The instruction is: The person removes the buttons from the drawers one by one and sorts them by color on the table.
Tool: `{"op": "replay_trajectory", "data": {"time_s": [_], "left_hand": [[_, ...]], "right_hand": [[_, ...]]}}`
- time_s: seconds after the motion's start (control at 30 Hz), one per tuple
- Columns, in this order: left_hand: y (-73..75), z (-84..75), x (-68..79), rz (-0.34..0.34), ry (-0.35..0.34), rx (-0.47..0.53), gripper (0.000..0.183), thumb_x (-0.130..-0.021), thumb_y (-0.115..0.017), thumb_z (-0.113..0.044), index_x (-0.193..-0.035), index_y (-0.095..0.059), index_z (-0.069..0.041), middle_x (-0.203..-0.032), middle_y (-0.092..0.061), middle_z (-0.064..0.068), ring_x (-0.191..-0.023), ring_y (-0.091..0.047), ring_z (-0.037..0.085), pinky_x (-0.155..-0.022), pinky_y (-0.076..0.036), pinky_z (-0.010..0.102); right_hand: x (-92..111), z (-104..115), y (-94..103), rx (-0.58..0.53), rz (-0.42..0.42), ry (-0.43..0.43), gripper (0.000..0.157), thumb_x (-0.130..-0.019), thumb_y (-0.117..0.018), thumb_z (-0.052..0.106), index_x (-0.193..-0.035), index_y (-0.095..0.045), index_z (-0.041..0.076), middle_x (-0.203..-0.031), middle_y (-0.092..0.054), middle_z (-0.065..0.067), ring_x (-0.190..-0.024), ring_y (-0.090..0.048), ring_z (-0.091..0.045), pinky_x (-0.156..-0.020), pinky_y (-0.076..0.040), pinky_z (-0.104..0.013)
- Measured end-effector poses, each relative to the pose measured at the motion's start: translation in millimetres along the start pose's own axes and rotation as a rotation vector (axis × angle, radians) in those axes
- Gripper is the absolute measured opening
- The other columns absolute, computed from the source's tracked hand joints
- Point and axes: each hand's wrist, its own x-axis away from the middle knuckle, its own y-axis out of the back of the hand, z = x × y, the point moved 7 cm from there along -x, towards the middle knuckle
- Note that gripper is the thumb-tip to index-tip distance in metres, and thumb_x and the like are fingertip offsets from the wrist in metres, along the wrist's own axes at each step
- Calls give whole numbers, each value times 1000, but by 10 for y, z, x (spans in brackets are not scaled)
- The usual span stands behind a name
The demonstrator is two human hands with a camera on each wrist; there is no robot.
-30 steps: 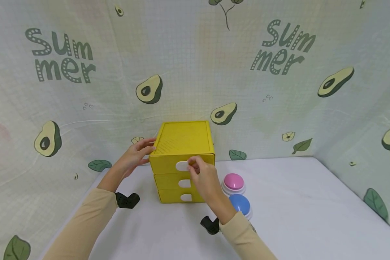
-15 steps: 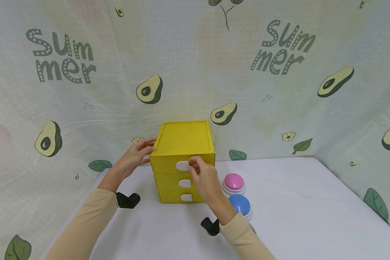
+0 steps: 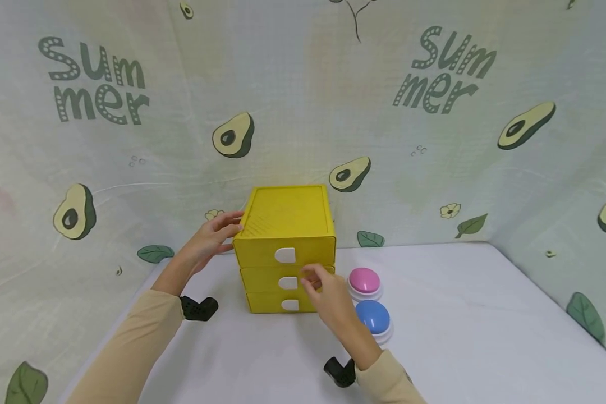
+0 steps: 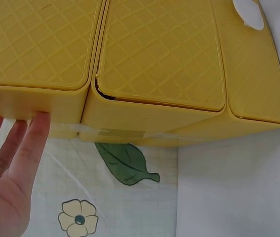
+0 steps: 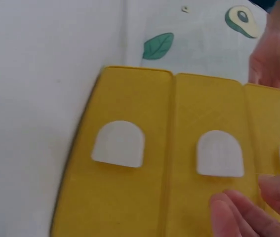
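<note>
A yellow three-drawer box (image 3: 293, 210) stands on the white table, all its drawers pushed in. White tabs mark its front: the top tab (image 3: 285, 255), the middle tab (image 3: 288, 283) and the bottom tab (image 3: 290, 304). My left hand (image 3: 209, 241) rests its extended fingers against the box's upper left side; in the left wrist view these fingers (image 4: 30, 153) touch the side panel. My right hand (image 3: 331, 297) hovers before the middle drawer, thumb and fingers loosely bent and apart. It holds nothing in the right wrist view, its fingertips (image 5: 221, 200) just short of the middle tab (image 5: 220, 154).
To the right of the box sit a pink push button (image 3: 365, 280) and a blue push button (image 3: 372, 316), both on white bases, close to my right wrist. Behind hangs a cloth (image 3: 293, 112) printed with avocados, meeting the table's back edge.
My right hand has let go of the top drawer's tab and moved down and slightly right to the middle drawer's level. My left hand stays at the side.
</note>
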Motion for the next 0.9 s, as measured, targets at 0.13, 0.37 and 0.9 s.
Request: {"op": "replay_trajectory", "data": {"time_s": [0.13, 0.37, 0.9], "left_hand": [[6, -2, 7, -6, 1, -3, 57, -96, -48, -32, -147, -25, -18, -149, -28, 12, -131, -37, 33, -108, -31, 52], [-18, -2, 2, 1, -1, 0, 57, -96, -47, -32, -147, -25, -18, -148, -28, 12, -132, -36, 33, -109, -30, 53], [-23, -1, 1, -2, -4, 0, 56, -97, -47, -31, -147, -26, -17, -148, -29, 13, -131, -36, 33, -109, -30, 53]], "right_hand": [[54, -121, -115, 5, 50, -33, 18, -87, -64, 10, -104, -63, 7, -84, -71, -6, -74, -65, -16, -61, -51, -14], [89, -240, -244, -31, 30, -83, 16, -87, -64, 13, -103, -61, 10, -85, -70, -4, -77, -65, -15, -68, -55, -21], [41, -298, -320, -168, -70, -107, 8, -86, -65, 18, -89, -62, 11, -74, -67, -2, -68, -63, -11, -61, -53, -18]]}}
